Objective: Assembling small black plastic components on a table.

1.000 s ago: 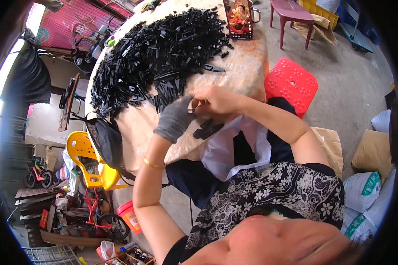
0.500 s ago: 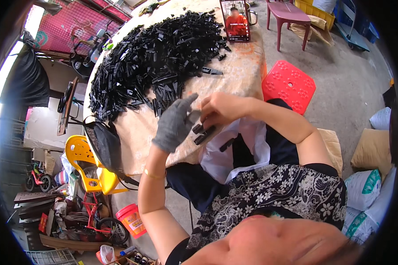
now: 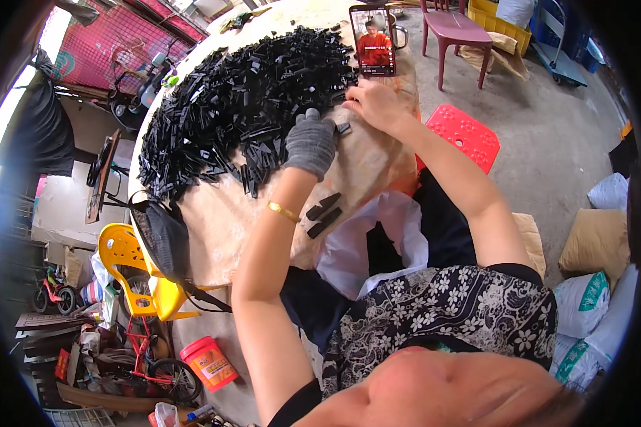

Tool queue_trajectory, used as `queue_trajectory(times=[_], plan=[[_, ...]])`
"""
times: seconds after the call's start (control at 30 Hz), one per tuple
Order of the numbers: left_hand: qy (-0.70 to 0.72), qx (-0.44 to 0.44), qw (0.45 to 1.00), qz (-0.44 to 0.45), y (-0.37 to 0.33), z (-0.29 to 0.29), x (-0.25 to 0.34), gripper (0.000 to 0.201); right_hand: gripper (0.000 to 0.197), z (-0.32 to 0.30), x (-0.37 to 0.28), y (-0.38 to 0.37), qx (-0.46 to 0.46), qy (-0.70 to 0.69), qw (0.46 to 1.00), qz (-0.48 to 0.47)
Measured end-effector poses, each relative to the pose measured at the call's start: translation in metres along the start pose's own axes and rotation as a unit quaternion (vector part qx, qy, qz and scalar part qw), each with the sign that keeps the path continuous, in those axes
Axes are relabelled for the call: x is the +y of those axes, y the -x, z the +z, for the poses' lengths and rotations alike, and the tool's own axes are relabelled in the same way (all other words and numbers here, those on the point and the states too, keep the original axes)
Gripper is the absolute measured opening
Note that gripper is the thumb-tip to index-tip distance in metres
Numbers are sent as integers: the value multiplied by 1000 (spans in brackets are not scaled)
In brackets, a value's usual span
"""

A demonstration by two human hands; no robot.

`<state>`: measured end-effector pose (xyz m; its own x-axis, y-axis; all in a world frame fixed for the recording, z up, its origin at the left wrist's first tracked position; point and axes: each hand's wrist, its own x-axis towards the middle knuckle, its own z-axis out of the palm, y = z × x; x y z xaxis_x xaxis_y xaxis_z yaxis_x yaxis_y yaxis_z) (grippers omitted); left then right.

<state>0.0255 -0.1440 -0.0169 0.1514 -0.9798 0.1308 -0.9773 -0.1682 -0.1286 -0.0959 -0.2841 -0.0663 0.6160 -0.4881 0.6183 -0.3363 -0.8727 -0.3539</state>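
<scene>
A large heap of small black plastic pieces [image 3: 242, 107] covers the far left of the cloth-covered table [image 3: 221, 242]. My left hand [image 3: 310, 146], in a grey knitted glove, reaches over the near right edge of the heap. Its fingers are extended and touch the pieces; no grip on one shows. A loose black piece [image 3: 343, 129] lies beside its thumb. My bare right hand [image 3: 379, 107] is at the heap's right edge, fingers curled together; whatever they hold is hidden. Two longer black pieces [image 3: 325, 215] lie side by side near the table's front edge.
A phone [image 3: 374, 43] stands upright before a metal mug [image 3: 400, 35] beyond my right hand. White plastic [image 3: 342, 249] hangs over my lap at the table edge. A red stool [image 3: 466, 135] is at the right, a yellow chair [image 3: 124, 249] at the left.
Both hands have moved away from the table's front edge, out to the heap and its right edge. The two longer black pieces now lie uncovered where the hands were.
</scene>
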Motion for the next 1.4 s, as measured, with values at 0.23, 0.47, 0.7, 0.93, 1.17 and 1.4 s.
queue_trajectory(times=[0.23, 0.47, 0.7, 0.93, 1.17, 1.4], plan=[[213, 30, 974, -65, 76, -11, -18, 24, 14, -2, -35, 24, -68, -125, 987, -70], [256, 49, 965, -17, 134, -7, -52, 27, 21, -7, -98, 52, -134, -292, 938, -129], [200, 15, 978, -52, 146, -16, -48, 24, 22, -7, -105, 51, -140, -316, 928, -136], [149, -60, 986, -40, 138, -31, -42, 25, 22, -11, -107, 52, -140, -307, 929, -149], [46, -147, 988, 6, 104, -57, -24, 26, 21, -11, -115, 50, -120, -275, 940, -165], [40, -173, 982, 62, 79, -50, -25, 27, 15, -16, -106, 55, -164, -282, 940, -101]])
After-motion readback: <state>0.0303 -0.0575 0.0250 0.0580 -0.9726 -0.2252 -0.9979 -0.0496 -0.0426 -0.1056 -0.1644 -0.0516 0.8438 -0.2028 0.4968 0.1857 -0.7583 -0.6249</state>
